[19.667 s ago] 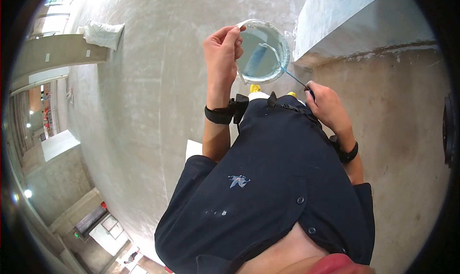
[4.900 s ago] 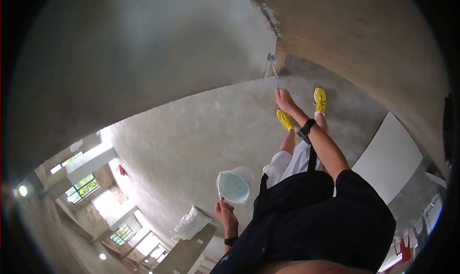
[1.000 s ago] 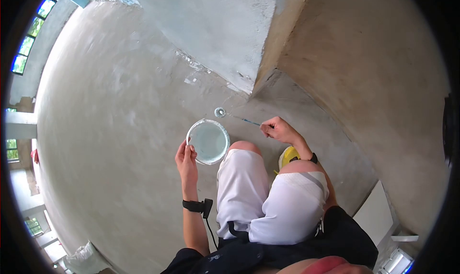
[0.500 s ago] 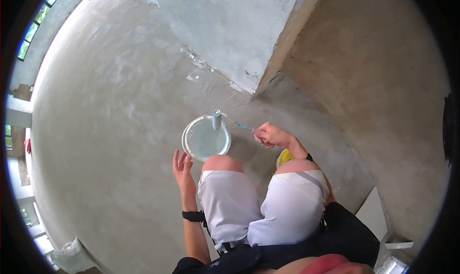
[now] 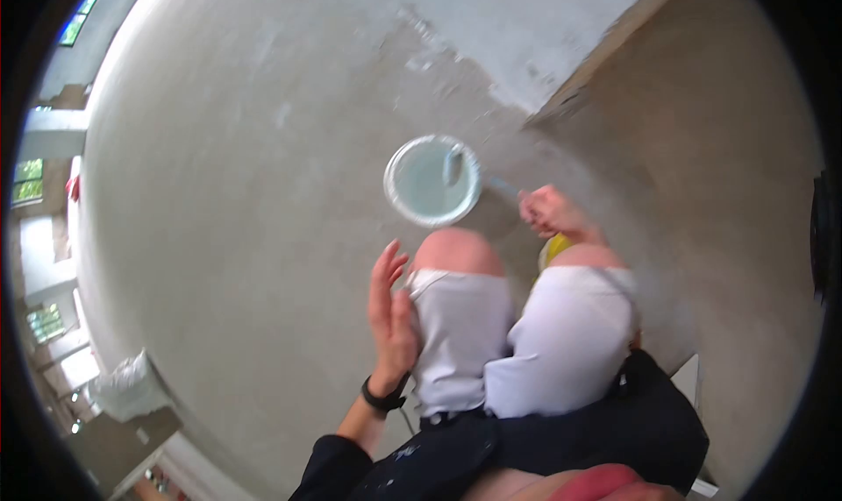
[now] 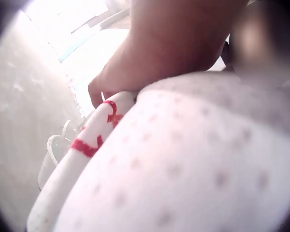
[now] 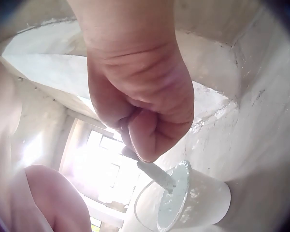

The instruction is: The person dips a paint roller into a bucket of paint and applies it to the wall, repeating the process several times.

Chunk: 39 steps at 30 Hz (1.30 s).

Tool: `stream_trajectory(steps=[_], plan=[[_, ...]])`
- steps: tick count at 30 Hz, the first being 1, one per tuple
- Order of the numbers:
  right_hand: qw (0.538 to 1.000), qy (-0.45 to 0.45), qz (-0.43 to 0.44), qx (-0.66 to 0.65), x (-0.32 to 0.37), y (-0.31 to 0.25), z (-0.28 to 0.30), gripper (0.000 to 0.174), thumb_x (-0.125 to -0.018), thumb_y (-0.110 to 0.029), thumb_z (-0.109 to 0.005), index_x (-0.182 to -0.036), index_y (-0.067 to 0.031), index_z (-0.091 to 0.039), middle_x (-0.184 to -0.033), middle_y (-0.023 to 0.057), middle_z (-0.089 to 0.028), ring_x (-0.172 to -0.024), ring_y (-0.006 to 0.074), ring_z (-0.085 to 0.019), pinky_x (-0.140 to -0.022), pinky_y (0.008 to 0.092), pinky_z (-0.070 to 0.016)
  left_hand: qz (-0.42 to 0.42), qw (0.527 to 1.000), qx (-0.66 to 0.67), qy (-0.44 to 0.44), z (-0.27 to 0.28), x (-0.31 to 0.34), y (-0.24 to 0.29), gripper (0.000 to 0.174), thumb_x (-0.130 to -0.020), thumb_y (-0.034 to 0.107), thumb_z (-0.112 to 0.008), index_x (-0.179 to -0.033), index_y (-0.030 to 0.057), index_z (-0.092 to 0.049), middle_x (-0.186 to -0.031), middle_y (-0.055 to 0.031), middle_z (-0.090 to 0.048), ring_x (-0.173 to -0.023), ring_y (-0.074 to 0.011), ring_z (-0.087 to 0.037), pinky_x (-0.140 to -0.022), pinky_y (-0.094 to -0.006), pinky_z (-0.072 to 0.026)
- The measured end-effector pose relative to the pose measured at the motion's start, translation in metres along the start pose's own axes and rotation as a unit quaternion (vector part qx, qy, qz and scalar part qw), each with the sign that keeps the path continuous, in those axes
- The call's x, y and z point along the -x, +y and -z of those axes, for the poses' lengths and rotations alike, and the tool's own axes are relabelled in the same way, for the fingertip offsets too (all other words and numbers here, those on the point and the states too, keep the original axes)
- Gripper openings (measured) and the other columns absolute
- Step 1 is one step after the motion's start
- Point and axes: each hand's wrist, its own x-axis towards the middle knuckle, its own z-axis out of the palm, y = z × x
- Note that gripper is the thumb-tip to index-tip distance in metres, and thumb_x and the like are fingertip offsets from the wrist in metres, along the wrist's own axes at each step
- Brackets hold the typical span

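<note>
A white bucket (image 5: pixel 388 185) of pale bluish liquid stands on the floor beyond the person's knees. The right hand (image 5: pixel 553 213) grips the handle of a paint roller (image 5: pixel 453 166), whose head lies within the bucket's rim; whether it touches the liquid cannot be told. In the right wrist view the right hand (image 7: pixel 140 96) has its fingers curled, and a pale part of the roller (image 7: pixel 157 177) reaches into the bucket (image 7: pixel 208 198). Holding nothing, the left hand (image 5: pixel 392 317) is beside the left knee, fingers extended. The left hand (image 6: pixel 150 53) appears above the white shorts (image 6: pixel 174 164) in the left wrist view.
The concrete floor (image 5: pixel 263 238) spreads around the bucket. A pale painted wall (image 5: pixel 544 28) ends in a corner beyond it, and a brown wall surface (image 5: pixel 737 194) rises at the right. A whitish sack (image 5: pixel 132 389) lies at the lower left.
Since a second ago, the left hand has released the bucket's handle and drawn back beside the knee. The roller has moved from beyond the bucket to inside its rim. The head view has shifted.
</note>
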Motion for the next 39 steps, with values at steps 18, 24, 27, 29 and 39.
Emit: stream_trajectory(steps=[18,24,27,29,39], plan=[[0.982,0.07,-0.072,0.16,-0.09,0.007,-0.036,0.037,-0.095,-0.029,-0.045,-0.072,-0.0008,-0.053,-0.049,-0.0033,-0.036,-0.038,0.006,-0.03,-0.034,0.0252,-0.0241,-0.031,0.997,-0.076,0.011,-0.002,-0.007,-0.005,0.061,-0.086,0.031,-0.037,-0.139,0.0,-0.034,-0.146,-0.0168,-0.03,-0.134,-0.0274,-0.029,-0.105,-0.0416,-0.027],[0.991,0.048,-0.082,0.094,-0.099,0.009,-0.038,0.026,-0.09,-0.017,-0.04,-0.078,0.0027,-0.052,-0.051,-0.0031,-0.035,-0.039,0.0064,-0.027,-0.034,0.026,-0.023,-0.023,0.995,-0.092,0.025,0.0,-0.003,-0.006,0.063,-0.086,0.035,-0.036,-0.139,0.0015,-0.035,-0.146,-0.0147,-0.032,-0.136,-0.0262,-0.029,-0.106,-0.0422,-0.0265],[0.988,0.066,-0.081,0.112,-0.099,0.011,-0.039,0.027,-0.09,-0.018,-0.039,-0.077,0.0026,-0.052,-0.051,-0.0031,-0.035,-0.039,0.0067,-0.027,-0.034,0.0259,-0.0233,-0.028,0.996,-0.087,0.025,0.002,-0.003,-0.007,0.062,-0.084,0.028,-0.037,-0.139,0.0005,-0.034,-0.146,-0.0161,-0.031,-0.134,-0.0271,-0.028,-0.105,-0.0417,-0.0273],[0.992,0.072,-0.081,0.064,-0.094,0.008,-0.038,0.028,-0.091,-0.018,-0.038,-0.076,0.0023,-0.052,-0.05,-0.0028,-0.035,-0.038,0.0069,-0.028,-0.034,0.026,-0.0238,-0.034,0.997,-0.072,0.024,0.002,-0.003,-0.007,0.062,-0.082,0.022,-0.038,-0.14,-0.0002,-0.032,-0.146,-0.0174,-0.03,-0.133,-0.028,-0.028,-0.103,-0.0412,-0.0281],[0.989,0.094,-0.053,0.106,-0.091,0.034,-0.038,0.032,-0.093,-0.02,-0.038,-0.073,0.0017,-0.052,-0.049,-0.0018,-0.037,-0.038,0.0073,-0.03,-0.034,0.026,-0.0249,-0.03,0.997,-0.062,0.022,0.003,-0.006,-0.008,0.064,-0.082,0.024,-0.04,-0.14,-0.0028,-0.03,-0.145,-0.017,-0.031,-0.133,-0.0294,-0.028,-0.103,-0.0422,-0.0296]])
